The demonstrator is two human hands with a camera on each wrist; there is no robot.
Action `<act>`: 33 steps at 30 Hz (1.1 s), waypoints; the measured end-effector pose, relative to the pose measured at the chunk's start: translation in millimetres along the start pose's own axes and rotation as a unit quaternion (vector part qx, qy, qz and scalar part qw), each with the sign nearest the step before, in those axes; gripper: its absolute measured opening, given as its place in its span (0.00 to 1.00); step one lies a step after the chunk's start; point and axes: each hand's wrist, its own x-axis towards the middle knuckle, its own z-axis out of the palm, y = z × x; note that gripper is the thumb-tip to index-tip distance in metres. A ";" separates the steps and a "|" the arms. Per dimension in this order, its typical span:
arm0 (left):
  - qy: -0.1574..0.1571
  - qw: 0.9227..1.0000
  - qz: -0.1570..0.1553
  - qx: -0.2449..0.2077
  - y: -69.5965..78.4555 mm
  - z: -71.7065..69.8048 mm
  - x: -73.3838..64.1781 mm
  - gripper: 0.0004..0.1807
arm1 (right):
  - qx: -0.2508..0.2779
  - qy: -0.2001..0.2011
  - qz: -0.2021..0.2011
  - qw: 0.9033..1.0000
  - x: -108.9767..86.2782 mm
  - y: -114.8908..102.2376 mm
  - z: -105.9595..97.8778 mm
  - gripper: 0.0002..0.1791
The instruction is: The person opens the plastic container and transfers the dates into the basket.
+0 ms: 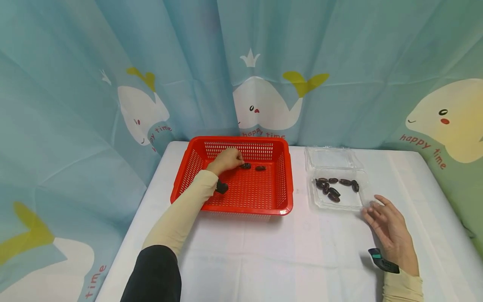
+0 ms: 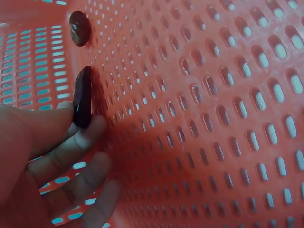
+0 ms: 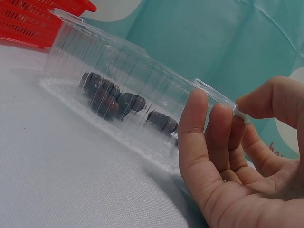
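Observation:
Inside the red basket (image 1: 241, 209), my left hand (image 1: 227, 160) pinches a dark, glossy date (image 2: 83, 97) between thumb and index finger, close to the basket floor. The other fingers are spread loosely below. Another date (image 1: 260, 168) lies just beyond it in the basket. To the right, my right hand (image 1: 390, 230) is at the near right corner of a clear plastic box (image 1: 349, 204), its thumb and fingers (image 3: 194, 118) pinching the rim there. Several dates (image 1: 333, 192) lie in the box, mostly toward its left and back.
The box's clear lid (image 1: 330, 158) is folded back behind it. Both containers stand on a white-covered table (image 1: 279, 256). A blue-green curtain (image 1: 196, 63) with whale prints hangs along the table's back and sides.

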 end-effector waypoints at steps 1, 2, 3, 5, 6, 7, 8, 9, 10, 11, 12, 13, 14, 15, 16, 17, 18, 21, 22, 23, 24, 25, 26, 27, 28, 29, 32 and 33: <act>0.003 1.000 -0.005 0.007 1.1 0.4 -0.4 0.11 | 0.001 0.000 0.000 1.000 -0.2 0.0 0.0 0.17; 0.005 1.000 -0.009 0.013 1.8 0.9 -0.8 0.11 | 0.000 0.001 0.003 1.000 -0.4 -0.5 0.1 0.17; 0.006 1.000 -0.012 0.018 2.4 1.3 -1.2 0.11 | -0.001 0.002 0.006 1.000 -0.6 -1.0 0.2 0.16; 0.008 0.999 -0.016 0.029 3.1 2.4 -1.4 0.11 | -0.005 0.006 0.012 1.000 -0.4 -1.4 -0.4 0.16; 0.008 0.999 -0.019 0.033 3.4 3.2 -1.5 0.11 | -0.005 0.007 0.015 1.000 -0.2 -1.7 -0.4 0.16; 0.008 0.999 -0.021 0.038 3.9 3.6 -1.7 0.11 | -0.006 0.009 0.018 1.000 -0.4 -2.0 -0.6 0.16; 0.008 0.999 -0.023 0.042 4.5 4.0 -2.0 0.11 | -0.006 0.009 0.020 1.000 -0.5 -2.2 -0.8 0.16; 0.008 0.999 -0.024 0.046 5.3 4.0 -2.5 0.11 | -0.006 0.008 0.022 1.000 -0.5 -2.3 -1.0 0.16; 0.009 0.998 -0.024 0.051 6.2 3.9 -2.9 0.11 | -0.005 0.008 0.023 1.000 -0.6 -2.3 -1.2 0.15; 0.011 0.998 -0.024 0.054 7.2 3.7 -3.4 0.10 | -0.004 0.009 0.024 1.000 -0.6 -2.3 -1.2 0.15; 0.013 0.998 -0.024 0.057 7.9 3.7 -3.9 0.10 | -0.004 0.007 0.024 1.000 -0.7 -2.4 -1.1 0.15; 0.016 0.998 -0.024 0.060 8.6 3.6 -4.4 0.10 | -0.001 0.005 0.023 1.000 -0.7 -2.3 -0.9 0.16; 0.019 0.998 -0.023 0.064 9.0 3.7 -4.8 0.10 | 0.002 0.002 0.021 1.000 -0.6 -2.2 -0.6 0.16; 0.023 0.997 -0.022 0.068 9.3 3.9 -5.1 0.10 | 0.004 -0.002 0.018 1.000 -0.6 -1.9 -0.4 0.16; 0.026 0.997 -0.020 0.072 9.5 4.2 -5.4 0.10 | 0.007 -0.005 0.014 1.000 -0.2 -1.6 -0.3 0.16; 0.029 0.997 -0.019 0.074 9.3 4.6 -5.8 0.10 | 0.009 -0.009 0.010 1.000 -0.1 -1.4 -0.1 0.16; 0.031 0.996 -0.016 0.077 9.1 4.9 -6.2 0.10 | 0.011 -0.013 0.005 1.000 0.0 -0.9 0.1 0.17; 0.032 0.997 -0.008 0.076 8.3 4.4 -8.4 0.10 | 0.009 -0.014 0.002 1.000 -0.4 0.0 0.0 0.17; 0.029 0.997 -0.007 0.075 8.0 3.5 -9.5 0.10 | 0.003 -0.011 0.003 1.000 -0.5 0.1 0.2 0.16; 0.027 0.997 -0.005 0.074 7.7 2.3 -10.8 0.10 | -0.003 -0.008 0.006 1.000 -0.9 0.2 0.2 0.16; 0.025 0.997 -0.004 0.073 7.6 0.7 -12.3 0.10 | -0.009 -0.003 0.008 1.000 -1.0 0.2 0.3 0.15; 0.023 0.997 -0.002 0.071 7.9 -1.1 -14.1 0.10 | -0.014 0.001 0.012 1.000 -1.2 0.0 0.2 0.15; 0.023 0.997 0.001 0.073 8.2 -3.0 -16.1 0.10 | -0.019 0.005 0.012 1.000 -1.1 -0.1 0.3 0.15; 0.027 0.997 0.004 0.074 9.0 -5.3 -18.1 0.10 | -0.023 0.008 0.011 1.000 -1.0 -0.2 0.2 0.15; 0.031 0.997 0.007 0.073 10.5 -7.7 -20.2 0.10 | -0.024 0.009 0.011 1.000 -1.1 -0.5 0.3 0.15; 0.038 0.997 0.011 0.069 12.5 -10.4 -22.7 0.10 | -0.023 0.009 0.010 1.000 -0.9 -0.7 0.1 0.15; 0.064 0.996 0.022 0.055 19.9 -18.1 -31.3 0.10 | -0.026 0.006 0.010 1.000 -1.4 -1.4 -0.5 0.15; 0.072 0.996 0.026 0.048 22.9 -20.6 -34.7 0.10 | -0.025 0.004 0.011 1.000 -1.8 -1.7 -0.9 0.15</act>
